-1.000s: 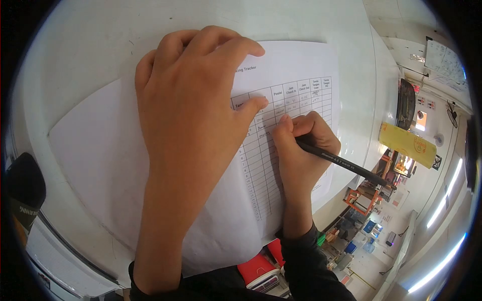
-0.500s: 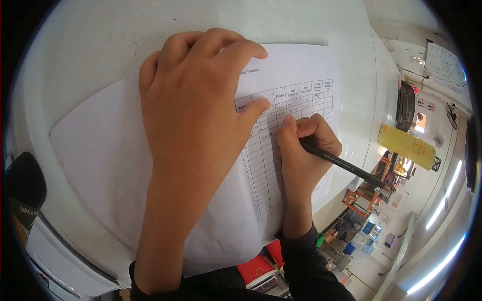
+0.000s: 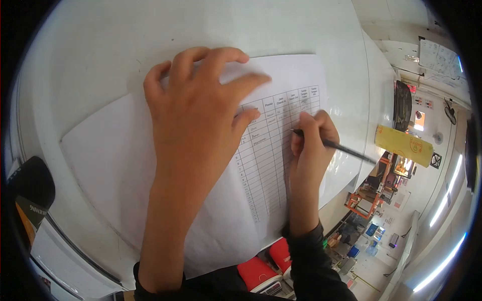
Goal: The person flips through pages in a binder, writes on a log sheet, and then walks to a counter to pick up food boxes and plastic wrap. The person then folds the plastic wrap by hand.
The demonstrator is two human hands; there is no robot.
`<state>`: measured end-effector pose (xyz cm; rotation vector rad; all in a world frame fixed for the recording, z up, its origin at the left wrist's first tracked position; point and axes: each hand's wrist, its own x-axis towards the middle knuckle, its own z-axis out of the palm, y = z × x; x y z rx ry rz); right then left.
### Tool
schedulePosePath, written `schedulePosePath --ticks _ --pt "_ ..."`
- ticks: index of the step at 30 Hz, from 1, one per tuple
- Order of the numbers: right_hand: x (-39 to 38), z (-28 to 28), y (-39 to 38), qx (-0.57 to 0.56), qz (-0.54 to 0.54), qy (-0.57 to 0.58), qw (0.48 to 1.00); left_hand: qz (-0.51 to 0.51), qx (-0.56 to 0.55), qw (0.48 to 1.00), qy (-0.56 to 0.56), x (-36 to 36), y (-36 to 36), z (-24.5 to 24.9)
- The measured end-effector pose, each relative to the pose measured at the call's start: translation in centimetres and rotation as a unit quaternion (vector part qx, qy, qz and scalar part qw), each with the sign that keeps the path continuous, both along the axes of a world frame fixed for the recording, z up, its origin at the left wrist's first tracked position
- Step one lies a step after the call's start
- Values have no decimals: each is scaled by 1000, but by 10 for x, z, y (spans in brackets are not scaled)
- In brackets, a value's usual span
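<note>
My left hand (image 3: 193, 110) rests with fingers spread and bent over the upper left part of a printed sheet (image 3: 266, 175). The sheet carries a table with column headings and a few handwritten rows near its top. In my right hand (image 3: 315, 145) is a black pen (image 3: 351, 152), pinched between thumb and fingers, its tip over the table's right-hand columns. More white paper (image 3: 105, 150) spreads out to the left, beneath my left forearm. My left hand covers part of the sheet's heading.
The papers lie on a white tabletop (image 3: 281, 25). A yellow paper strip (image 3: 404, 145) stands out at the right, before a room with shelves and lights. Red items (image 3: 258, 273) show below the table edge. A dark object (image 3: 32, 183) is at the far left.
My right hand has lifted the pen tip away from the handwritten name column and shifted right. My left hand's fingers have spread a little more. The sheet appears slightly lower in view.
</note>
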<state>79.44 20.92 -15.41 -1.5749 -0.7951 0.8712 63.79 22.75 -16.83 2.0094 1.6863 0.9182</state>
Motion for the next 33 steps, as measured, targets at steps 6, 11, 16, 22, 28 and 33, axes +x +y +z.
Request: schedulePosePath --ticks 6,11,16,22,28,33 --pt "-1 -3 2 -76 57 -35 995 -87 18 996 17 1 0 -7" --pt "1 -13 -1 -8 106 -151 983 -105 -4 994 -7 -2 -2 -1" --pt "-2 -15 -2 -15 116 -179 977 -94 4 995 8 -1 -2 -3" --pt "-2 -15 0 -15 123 -214 969 -64 20 998 10 3 0 -5" --pt "-1 -14 0 -1 147 -230 962 -57 22 998 11 5 1 -6" --pt "-3 -11 0 -1 145 -240 960 -58 18 998 11 5 0 -5"
